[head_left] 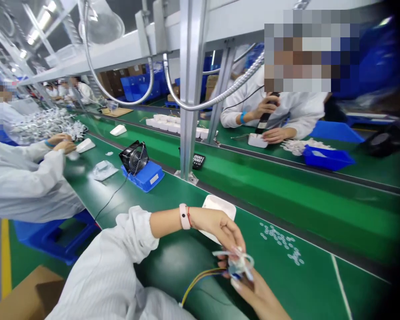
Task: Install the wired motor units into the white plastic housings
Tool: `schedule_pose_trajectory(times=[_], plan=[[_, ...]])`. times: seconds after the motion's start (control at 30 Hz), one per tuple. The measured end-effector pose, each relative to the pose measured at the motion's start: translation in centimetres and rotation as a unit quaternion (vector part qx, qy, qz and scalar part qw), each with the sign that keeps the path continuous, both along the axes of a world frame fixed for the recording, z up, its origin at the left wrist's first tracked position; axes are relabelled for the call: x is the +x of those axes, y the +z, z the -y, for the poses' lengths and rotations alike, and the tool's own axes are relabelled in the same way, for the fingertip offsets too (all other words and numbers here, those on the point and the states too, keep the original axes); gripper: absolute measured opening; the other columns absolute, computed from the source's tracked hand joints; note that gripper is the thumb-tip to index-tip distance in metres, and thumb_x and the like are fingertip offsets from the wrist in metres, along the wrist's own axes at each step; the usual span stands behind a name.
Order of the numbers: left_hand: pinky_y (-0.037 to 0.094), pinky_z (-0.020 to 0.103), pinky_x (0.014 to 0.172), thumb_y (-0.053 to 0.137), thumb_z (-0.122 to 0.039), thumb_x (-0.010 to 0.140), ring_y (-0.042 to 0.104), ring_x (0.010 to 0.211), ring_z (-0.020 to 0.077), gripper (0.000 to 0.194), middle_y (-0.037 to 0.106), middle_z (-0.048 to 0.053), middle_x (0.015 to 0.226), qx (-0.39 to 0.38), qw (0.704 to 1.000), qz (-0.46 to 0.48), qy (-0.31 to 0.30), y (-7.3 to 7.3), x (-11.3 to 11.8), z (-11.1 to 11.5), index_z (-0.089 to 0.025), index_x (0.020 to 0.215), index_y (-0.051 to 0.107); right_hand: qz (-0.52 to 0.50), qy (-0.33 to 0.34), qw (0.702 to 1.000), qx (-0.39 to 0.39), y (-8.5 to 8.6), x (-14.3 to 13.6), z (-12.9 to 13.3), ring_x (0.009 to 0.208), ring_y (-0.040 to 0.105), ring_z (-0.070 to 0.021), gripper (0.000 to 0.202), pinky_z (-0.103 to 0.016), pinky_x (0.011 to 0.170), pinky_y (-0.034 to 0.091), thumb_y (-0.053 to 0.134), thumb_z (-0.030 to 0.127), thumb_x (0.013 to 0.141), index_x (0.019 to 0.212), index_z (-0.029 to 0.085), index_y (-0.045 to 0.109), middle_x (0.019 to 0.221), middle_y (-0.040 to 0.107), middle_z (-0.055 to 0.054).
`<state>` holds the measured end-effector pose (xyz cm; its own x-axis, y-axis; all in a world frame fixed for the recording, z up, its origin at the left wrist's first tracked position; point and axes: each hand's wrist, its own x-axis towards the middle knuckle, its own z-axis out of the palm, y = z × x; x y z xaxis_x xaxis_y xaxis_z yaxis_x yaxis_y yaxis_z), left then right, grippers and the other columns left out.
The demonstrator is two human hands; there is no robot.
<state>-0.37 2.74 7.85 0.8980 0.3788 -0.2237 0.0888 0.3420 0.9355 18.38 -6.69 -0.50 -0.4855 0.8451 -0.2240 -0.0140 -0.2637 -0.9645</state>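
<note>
My left hand (218, 224), with a pink band on its wrist, reaches across from the left and pinches a small wired part with whitish tubing (240, 261). From below, my right hand (250, 289) has its fingers closed around the same part. Yellow, brown and blue wires (200, 276) trail from it towards my lap. Its exact kind cannot be made out, as fingers cover much of it. Just behind my left hand lies a white plastic housing (220, 204), partly hidden by the wrist. Several small translucent rings (278, 235) are scattered to the right.
A black fan (134, 158) stands on a blue bin (150, 177) at the left. A metal post (188, 93) rises at the bench's far edge beside the green conveyor (250, 178). Co-workers sit left and opposite; the one opposite holds a dark tool (264, 120) over a white housing (258, 140).
</note>
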Motion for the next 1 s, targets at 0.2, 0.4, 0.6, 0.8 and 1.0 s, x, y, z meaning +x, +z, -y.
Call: schedule_pose_trajectory(times=[0.2, 0.4, 0.6, 0.8, 1.0], plan=[[0.052, 0.022, 0.069, 0.071, -0.014, 0.070, 0.063, 0.064, 0.0098, 0.017, 0.066, -0.001, 0.069, 0.117, 0.978, -0.002, 0.170, 0.9, -0.8, 0.9, -0.012, 0.084, 0.063, -0.118, -0.091, 0.985, -0.090, 2.3, -0.8, -1.2, 0.084, 0.061, -0.0252, 0.050, -0.045, 0.082, 0.048, 0.066, 0.047, 0.069, 0.113, 0.027, 0.055, 0.109, 0.059, -0.011], [0.048, 0.026, 0.075, 0.057, -0.027, 0.081, 0.062, 0.077, 0.0156, 0.015, 0.067, 0.006, 0.083, 0.508, 0.837, -0.048, 0.200, 1.8, -2.0, 1.2, -0.015, 0.086, 0.065, -0.069, -0.059, 0.993, -0.082, 3.8, -0.7, -2.6, 0.043, 0.037, -0.0052, 0.035, -0.020, 0.040, 0.030, 0.069, 0.034, 0.067, 0.096, 0.018, 0.056, 0.064, 0.048, 0.003], [0.047, 0.030, 0.078, 0.049, -0.029, 0.086, 0.057, 0.087, 0.0179, 0.017, 0.060, 0.008, 0.092, 0.587, 0.771, -0.064, 0.239, -1.7, -4.2, -1.6, -0.018, 0.090, 0.061, 0.197, -0.095, 0.961, 0.172, 4.8, 1.6, -6.7, 0.051, 0.043, -0.0077, 0.024, -0.023, 0.046, 0.035, 0.063, 0.031, 0.071, 0.090, 0.017, 0.059, 0.080, 0.057, -0.002], [0.040, 0.036, 0.092, 0.045, -0.027, 0.087, 0.050, 0.104, 0.0206, 0.015, 0.053, 0.010, 0.105, 0.607, 0.719, -0.116, 0.318, -5.9, -6.0, -2.7, -0.017, 0.091, 0.056, 0.339, -0.086, 0.866, 0.357, 5.3, -0.1, -10.2, 0.072, 0.054, -0.0153, 0.005, -0.026, 0.062, 0.041, 0.058, 0.014, 0.074, 0.077, 0.018, 0.060, 0.079, 0.058, -0.004], [0.039, 0.036, 0.093, 0.045, -0.028, 0.088, 0.049, 0.105, 0.0201, 0.016, 0.054, 0.010, 0.106, 0.606, 0.700, -0.144, 0.350, -7.4, -6.3, -4.4, -0.017, 0.091, 0.057, 0.398, -0.069, 0.824, 0.398, 4.3, -2.2, -12.4, 0.074, 0.054, -0.0172, 0.010, -0.028, 0.065, 0.040, 0.052, 0.011, 0.077, 0.080, 0.017, 0.059, 0.080, 0.058, -0.005]])
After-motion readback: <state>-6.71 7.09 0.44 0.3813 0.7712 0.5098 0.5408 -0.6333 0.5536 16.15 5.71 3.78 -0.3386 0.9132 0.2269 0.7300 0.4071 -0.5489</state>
